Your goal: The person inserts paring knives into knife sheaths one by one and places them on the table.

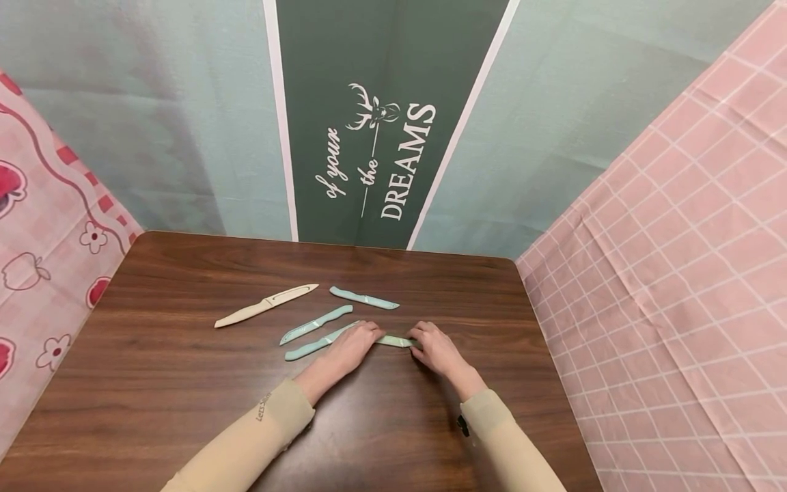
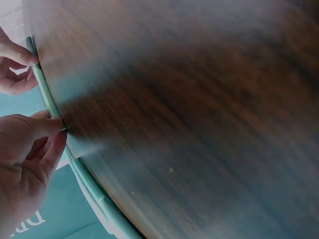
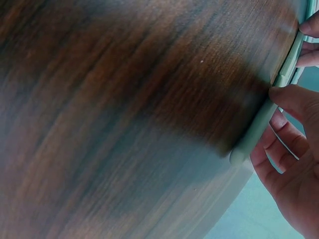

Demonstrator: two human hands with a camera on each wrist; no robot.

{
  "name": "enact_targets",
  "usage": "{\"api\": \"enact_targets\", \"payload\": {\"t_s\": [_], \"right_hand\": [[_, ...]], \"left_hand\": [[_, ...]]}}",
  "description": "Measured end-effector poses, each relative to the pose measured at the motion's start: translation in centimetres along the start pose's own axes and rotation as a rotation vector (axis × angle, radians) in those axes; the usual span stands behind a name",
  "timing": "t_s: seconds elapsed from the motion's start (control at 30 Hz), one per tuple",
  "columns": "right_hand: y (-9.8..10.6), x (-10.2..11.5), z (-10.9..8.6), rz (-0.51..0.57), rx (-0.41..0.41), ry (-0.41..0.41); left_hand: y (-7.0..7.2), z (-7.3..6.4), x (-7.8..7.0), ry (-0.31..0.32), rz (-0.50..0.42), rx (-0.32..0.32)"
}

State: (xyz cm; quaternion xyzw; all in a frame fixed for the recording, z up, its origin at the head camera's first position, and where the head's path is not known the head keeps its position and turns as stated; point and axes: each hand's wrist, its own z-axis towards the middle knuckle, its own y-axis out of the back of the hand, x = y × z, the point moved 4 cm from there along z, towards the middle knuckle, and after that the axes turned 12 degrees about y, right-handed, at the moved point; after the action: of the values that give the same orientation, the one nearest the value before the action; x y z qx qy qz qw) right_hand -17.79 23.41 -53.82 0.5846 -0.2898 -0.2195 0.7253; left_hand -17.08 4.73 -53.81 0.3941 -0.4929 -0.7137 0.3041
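Teal-green plastic, long and thin: a knife (image 1: 393,340) lying flat on the dark wooden table (image 1: 184,396), near the middle and a little toward the person. Gripped at two places. Left hand (image 1: 349,348) curled over the middle part, thumb and fingertips (image 2: 47,124) pinching the narrow edge, with the handle end sticking out to the left. Right hand (image 1: 435,350) pinching the other end between thumb (image 3: 294,97) and bent fingers. Between the two hands, only a short pale-green stretch visible (a cover over the blade or the bare blade itself, hard to tell from these views).

Just behind, a nearer teal knife (image 1: 316,324), almost parallel and close to the left knuckles. Further back, a farther teal knife (image 1: 364,298) and, to the left, a beige knife (image 1: 266,306), both well apart from the hands.

Possible trouble, as a judgement only:
- Pulling the two ends apart with a jerk, and so sliding fingertips along an edge, if the visible part is indeed blade.
- Thin, smooth plastic held only by fingertips, so easy to slip and drop back on the table.
- Pulling at an angle instead of straight along the length, and so jamming or bending the thin piece.
- Left knuckles bumping the nearer teal knife and pushing it out of place.
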Motion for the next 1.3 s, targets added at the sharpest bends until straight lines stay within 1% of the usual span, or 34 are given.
{"api": "enact_targets", "payload": {"t_s": [0.2,0.37,0.47,0.57,0.67,0.73,0.87,0.97,1.07,1.17,1.3], "right_hand": [[0.0,0.0,0.0,0.006,-0.003,0.0],[-0.1,-0.2,-0.1,0.017,0.013,-0.013],[-0.1,-0.4,-0.1,0.025,0.008,-0.016],[0.0,-0.5,-0.2,0.023,-0.007,-0.019],[0.2,-0.7,-0.2,0.018,-0.028,-0.027],[0.5,-0.8,-0.2,0.017,-0.04,-0.049],[1.3,-0.9,-0.2,0.013,-0.084,-0.097],[2.0,-1.1,-0.3,-0.008,-0.127,-0.122],[2.6,-1.3,-0.5,-0.055,-0.145,-0.149],[2.9,-1.7,-0.7,-0.094,-0.136,-0.183],[3.3,-1.9,-0.8,-0.122,-0.139,-0.231]], "left_hand": [[0.0,-0.1,0.0,0.001,0.004,0.002],[0.5,-0.5,0.0,0.005,-0.01,-0.049],[1.2,-0.9,0.3,0.037,-0.034,-0.092],[2.0,-1.3,0.8,0.081,-0.058,-0.115],[2.7,-1.8,1.6,0.105,-0.098,-0.132],[3.2,-2.2,2.4,0.12,-0.128,-0.151],[4.2,-3.0,4.4,0.145,-0.159,-0.214],[5.2,-3.5,6.1,0.166,-0.139,-0.258],[6.3,-4.1,7.8,0.198,-0.095,-0.285],[7.3,-4.7,9.5,0.257,-0.051,-0.289],[8.6,-5.8,12.0,0.359,-0.039,-0.251]]}}
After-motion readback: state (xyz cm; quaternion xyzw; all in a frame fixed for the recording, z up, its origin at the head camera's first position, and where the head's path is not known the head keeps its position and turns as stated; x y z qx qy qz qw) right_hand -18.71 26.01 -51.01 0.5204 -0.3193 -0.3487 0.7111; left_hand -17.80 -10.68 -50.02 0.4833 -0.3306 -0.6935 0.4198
